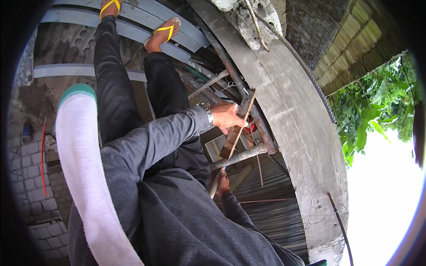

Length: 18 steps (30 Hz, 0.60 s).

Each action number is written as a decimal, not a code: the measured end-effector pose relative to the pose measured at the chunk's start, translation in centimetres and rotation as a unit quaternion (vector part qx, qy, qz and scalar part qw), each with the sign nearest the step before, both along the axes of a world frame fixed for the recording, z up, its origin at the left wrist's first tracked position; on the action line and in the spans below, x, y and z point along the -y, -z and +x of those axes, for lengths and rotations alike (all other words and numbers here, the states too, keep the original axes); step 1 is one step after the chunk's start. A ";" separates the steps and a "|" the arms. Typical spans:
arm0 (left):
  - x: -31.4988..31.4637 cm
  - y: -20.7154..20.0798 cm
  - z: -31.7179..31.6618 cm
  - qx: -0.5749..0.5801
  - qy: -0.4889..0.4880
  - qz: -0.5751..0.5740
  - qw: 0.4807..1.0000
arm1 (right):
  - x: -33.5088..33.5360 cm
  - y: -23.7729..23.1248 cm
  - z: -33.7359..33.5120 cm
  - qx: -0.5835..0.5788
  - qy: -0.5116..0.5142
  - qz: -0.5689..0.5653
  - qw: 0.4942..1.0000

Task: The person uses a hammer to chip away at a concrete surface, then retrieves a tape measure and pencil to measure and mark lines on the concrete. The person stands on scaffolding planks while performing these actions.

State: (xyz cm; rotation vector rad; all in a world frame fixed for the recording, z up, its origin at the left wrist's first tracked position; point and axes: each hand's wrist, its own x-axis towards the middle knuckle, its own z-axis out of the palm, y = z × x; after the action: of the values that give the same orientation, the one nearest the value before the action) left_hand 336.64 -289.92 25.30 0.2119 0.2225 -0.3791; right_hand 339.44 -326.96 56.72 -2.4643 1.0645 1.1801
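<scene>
My left hand (pixel 226 116), with a metal-band watch at the wrist, is closed on a short wooden board (pixel 237 126). The board stands tilted beside the edge of a grey concrete beam (pixel 290 115). Its lower end is close to a worn metal pipe (pixel 243 156). Below that pipe my right hand (pixel 223 182) is closed, next to a pale rod (pixel 214 185); what lies inside its fingers is mostly hidden. A small red thing (pixel 253 127) shows just behind the board.
My feet in yellow-strapped flip-flops (pixel 164 32) are on grey metal planks (pixel 146 20). Steel bars (pixel 293 51) stick out from broken concrete (pixel 242 20). Corrugated sheet (pixel 266 221) lies below. A white cloth tube with a green end (pixel 82 142) hangs across the left. Green leaves (pixel 372 111) are at right.
</scene>
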 end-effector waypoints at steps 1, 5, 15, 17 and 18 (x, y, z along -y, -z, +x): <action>-0.2 -0.1 0.1 0.003 0.008 -0.007 1.000 | 0.4 -0.2 0.0 -0.002 -0.007 0.004 1.000; 1.4 -0.1 1.2 -0.002 0.008 -0.013 1.000 | -0.5 0.4 -0.1 0.009 -0.056 -0.050 0.997; -0.7 -1.9 1.4 -0.012 0.023 -0.029 0.999 | 1.7 0.6 0.3 0.026 -0.042 -0.049 0.998; -1.4 -2.7 1.0 -0.011 0.020 -0.015 1.000 | -1.2 1.2 -0.6 0.016 -0.032 -0.029 0.999; -1.7 -3.1 0.7 -0.012 0.018 -0.010 1.000 | -1.9 1.1 -0.9 0.018 -0.048 -0.025 0.998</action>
State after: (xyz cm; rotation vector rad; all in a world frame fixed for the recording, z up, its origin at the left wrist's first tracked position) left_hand 337.36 -288.19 28.37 0.1912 0.2382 -0.4197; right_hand 338.57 -325.11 55.62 -2.5920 0.9883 1.1449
